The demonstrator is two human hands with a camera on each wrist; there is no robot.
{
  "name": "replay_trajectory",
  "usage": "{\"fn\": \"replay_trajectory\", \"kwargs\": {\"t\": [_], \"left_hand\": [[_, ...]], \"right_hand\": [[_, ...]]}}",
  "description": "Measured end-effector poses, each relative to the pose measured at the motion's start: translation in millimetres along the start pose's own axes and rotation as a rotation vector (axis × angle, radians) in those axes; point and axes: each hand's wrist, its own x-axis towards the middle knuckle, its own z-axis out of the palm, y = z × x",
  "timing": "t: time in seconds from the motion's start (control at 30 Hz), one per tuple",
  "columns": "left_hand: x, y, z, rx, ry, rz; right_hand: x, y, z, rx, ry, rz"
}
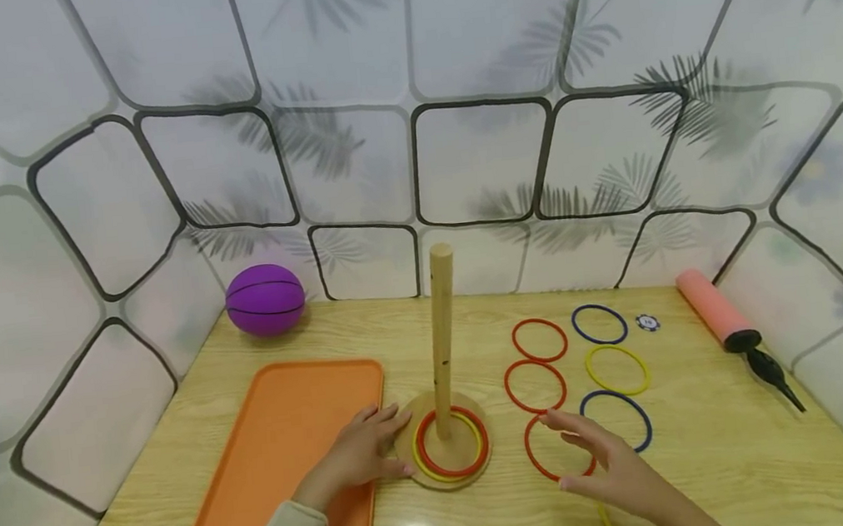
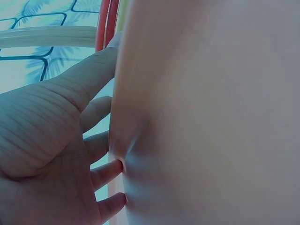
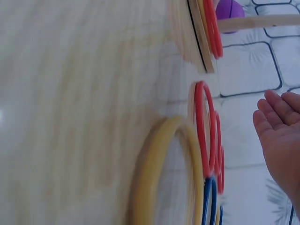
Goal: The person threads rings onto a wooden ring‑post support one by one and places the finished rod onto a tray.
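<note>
My left hand (image 1: 362,448) lies across the orange tray's right edge, its fingers spread beside the round wooden base (image 1: 473,404); whether they touch the base is hard to tell. From that base rises an upright wooden post (image 1: 443,336). Around the post's foot lie a red ring (image 1: 486,445) and a yellow ring, partly overlapping. My right hand (image 1: 612,463) hovers, fingers apart and holding nothing, over a red ring (image 1: 532,452) that it partly covers. In the right wrist view the right hand (image 3: 283,136) has its palm showing, and a yellow ring (image 3: 152,173) lies near the camera.
The orange tray (image 1: 287,442) lies left of the base. Red, blue (image 1: 648,423) and yellow (image 1: 647,373) rings lie in two columns on the right, near a poker chip (image 1: 648,322). A purple ball (image 1: 265,300) sits back left, a pink hand pump (image 1: 719,310) back right. Patterned curtains surround the table.
</note>
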Motion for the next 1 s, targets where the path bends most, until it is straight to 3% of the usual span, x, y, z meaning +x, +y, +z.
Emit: {"fn": "replay_trajectory", "kwargs": {"t": [0.2, 0.33, 0.6, 0.73, 0.97, 1.0], "left_hand": [[-0.6, 0.9, -1.4, 0.009, 0.012, 0.001], [-0.5, 1.8, -2.3, 0.020, 0.013, 0.004], [-1.7, 3.7, -2.1, 0.006, 0.003, 0.000], [-1.5, 2.7, -1.0, 0.013, 0.013, 0.010], [0.4, 0.8, 1.0, 0.027, 0.022, 0.021], [0.8, 0.4, 1.3, 0.027, 0.023, 0.021]], "right_hand": [[-32.8, -6, -17, -0.017, 0.037, 0.200], [-53.1, -4, -26, -0.044, 0.040, 0.267], [-80.7, 4, -31, -0.323, 0.078, 0.465], [-88.6, 10, -32, -0.427, 0.091, 0.464], [-98.9, 22, -25, -0.387, 0.127, 0.557], [-99.7, 24, -24, -0.401, 0.131, 0.534]]}}
